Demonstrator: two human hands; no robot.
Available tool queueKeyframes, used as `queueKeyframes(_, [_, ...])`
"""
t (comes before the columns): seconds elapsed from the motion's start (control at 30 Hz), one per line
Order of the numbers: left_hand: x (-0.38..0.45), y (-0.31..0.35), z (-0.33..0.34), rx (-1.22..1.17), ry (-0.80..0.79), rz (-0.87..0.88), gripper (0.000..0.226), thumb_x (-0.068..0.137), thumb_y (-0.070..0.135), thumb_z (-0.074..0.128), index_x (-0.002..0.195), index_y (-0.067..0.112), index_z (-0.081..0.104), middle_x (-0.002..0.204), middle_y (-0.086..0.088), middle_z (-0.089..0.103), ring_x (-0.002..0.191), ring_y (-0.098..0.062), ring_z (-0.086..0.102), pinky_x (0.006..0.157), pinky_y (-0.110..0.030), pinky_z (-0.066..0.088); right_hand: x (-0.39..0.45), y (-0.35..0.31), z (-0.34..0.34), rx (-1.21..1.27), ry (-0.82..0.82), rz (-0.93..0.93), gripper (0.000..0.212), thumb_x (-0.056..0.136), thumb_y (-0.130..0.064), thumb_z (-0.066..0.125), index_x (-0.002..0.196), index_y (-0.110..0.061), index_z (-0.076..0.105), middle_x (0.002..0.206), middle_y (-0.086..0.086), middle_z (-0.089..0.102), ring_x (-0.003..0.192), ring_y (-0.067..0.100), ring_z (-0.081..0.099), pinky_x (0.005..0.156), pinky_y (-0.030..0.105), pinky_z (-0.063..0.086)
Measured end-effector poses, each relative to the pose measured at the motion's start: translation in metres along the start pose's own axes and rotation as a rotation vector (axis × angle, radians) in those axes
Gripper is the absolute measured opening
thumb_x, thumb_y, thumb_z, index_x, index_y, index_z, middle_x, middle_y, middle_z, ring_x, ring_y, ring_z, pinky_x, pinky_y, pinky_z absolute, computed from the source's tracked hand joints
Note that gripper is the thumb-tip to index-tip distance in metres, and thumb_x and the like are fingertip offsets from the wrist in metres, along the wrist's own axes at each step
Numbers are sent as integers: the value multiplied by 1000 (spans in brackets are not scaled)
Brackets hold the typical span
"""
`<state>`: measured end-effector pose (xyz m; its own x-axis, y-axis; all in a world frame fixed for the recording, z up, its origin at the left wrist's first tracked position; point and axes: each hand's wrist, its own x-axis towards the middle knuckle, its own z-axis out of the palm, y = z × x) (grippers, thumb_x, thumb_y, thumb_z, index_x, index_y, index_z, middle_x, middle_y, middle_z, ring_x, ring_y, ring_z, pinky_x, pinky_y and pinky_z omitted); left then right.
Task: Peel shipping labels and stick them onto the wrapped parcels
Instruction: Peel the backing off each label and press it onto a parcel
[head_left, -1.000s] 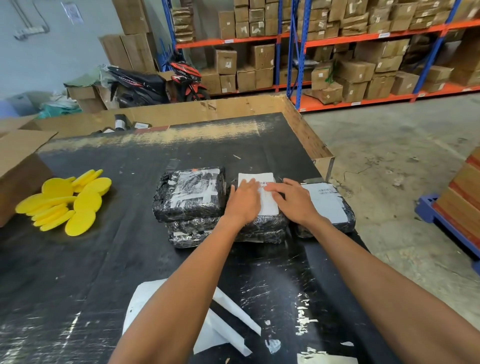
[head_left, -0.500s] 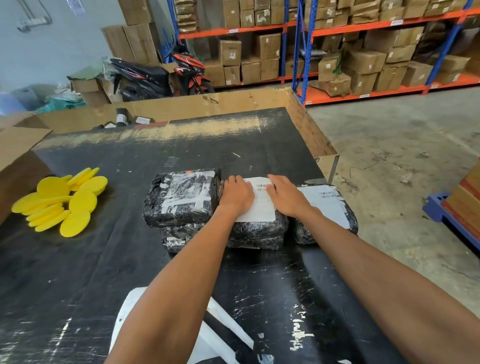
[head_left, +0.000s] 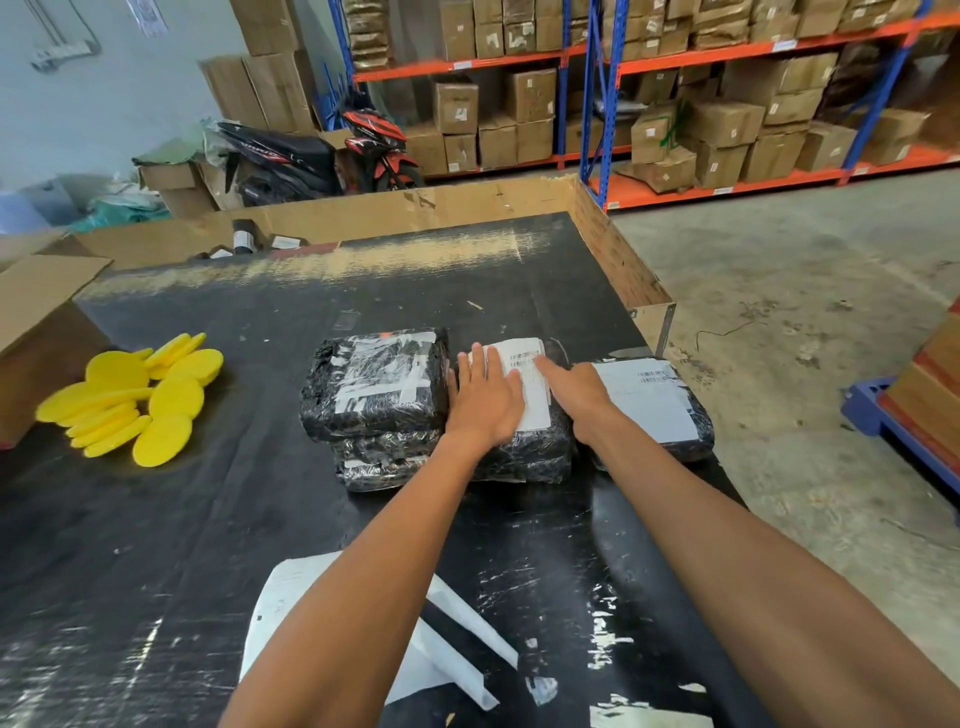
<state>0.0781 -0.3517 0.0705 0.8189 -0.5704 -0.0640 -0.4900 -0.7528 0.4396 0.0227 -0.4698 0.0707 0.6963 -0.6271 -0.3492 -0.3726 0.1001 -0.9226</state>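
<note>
Two flat hands, the left hand (head_left: 485, 397) and the right hand (head_left: 576, 396), press with straight fingers on a white shipping label (head_left: 527, 376) lying atop the middle black-wrapped parcel (head_left: 530, 452) on the black table (head_left: 156, 519). Four wrapped parcels show: a stack of two (head_left: 376, 400) touching the middle one on its left, and a labelled parcel (head_left: 654, 410) just beside it on the right. A pile of yellow discs (head_left: 135, 400), too overlapped to count, lies well apart beside an open cardboard box (head_left: 36, 312) whose contents are hidden; white backing sheets (head_left: 447, 639) lie near the front edge.

Scuffed black table (head_left: 208, 519): wrapped parcels (head_left: 379, 395), yellow discs (head_left: 130, 397), white backing sheets (head_left: 291, 597).
</note>
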Motion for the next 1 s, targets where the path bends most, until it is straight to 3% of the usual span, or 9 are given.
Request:
queueKeyframes(0.27, [-11,0,1,-21,25,23,68,106,47,15,159,10,-6,167,-8,-15,154,-26,-17,123,-42,-6,-21,12,1,-5,-28,-131,56,88,-55,63,132,-21,54,123,1,66,111,23,63,99,45,53])
queueKeyframes(0.43, [-6,1,-5,112,-25,67,67,105,51,16,161,17,2,168,-7,-10,154,-28,-13,124,-47,-4,-13,17,-5,136,-1,-14,55,79,-49,65,121,-13,63,109,6,73,100,28,70,94,49,57])
queueKeyframes(0.6, [19,-3,-18,52,-114,64,63,105,47,16,160,16,14,168,-16,2,154,-39,-5,124,-55,2,-15,6,-30,262,-45,83,34,93,-32,67,112,-4,64,99,12,75,85,27,72,66,33,58])
queueKeyframes(0.7, [27,8,-24,-127,-98,25,58,106,34,14,158,8,20,166,-19,13,154,-36,2,124,-53,6,-14,0,-46,308,-86,95,29,96,-33,65,108,-6,65,91,9,74,78,24,70,64,31,56])
queueKeyframes(0.77, [25,19,-30,-372,-91,-15,53,108,25,23,159,14,20,166,-13,17,150,-34,25,121,-49,25,-13,-1,-56,315,-97,100,30,95,-36,65,108,-8,68,93,9,75,80,25,71,64,32,57])
queueKeyframes(0.83, [20,27,-32,-717,-90,-112,53,108,24,32,159,25,20,148,-9,53,106,-27,67,88,-44,53,-12,-3,-68,322,-95,90,30,95,-37,66,106,-10,70,94,8,76,80,25,73,62,31,57])
queueKeyframes(0.87, [16,30,-31,-820,-79,-131,52,108,27,32,159,29,20,137,-7,62,98,-26,69,82,-42,53,-10,-6,-76,315,-84,71,30,94,-37,67,106,-10,70,92,8,76,78,24,73,59,29,57])
queueKeyframes(0.93, [11,31,-18,-823,-73,-105,51,109,34,25,160,32,17,156,-5,43,136,-28,48,111,-46,39,-7,-8,-94,280,-41,25,33,92,-38,70,106,-8,72,92,9,77,75,23,74,53,26,55])
queueKeyframes(1.0, [8,31,1,-683,-95,-63,53,109,42,18,160,30,13,166,1,20,152,-25,22,123,-46,18,-1,-6,-115,239,-5,6,36,89,-39,73,105,-6,73,91,9,78,75,24,74,54,26,56])
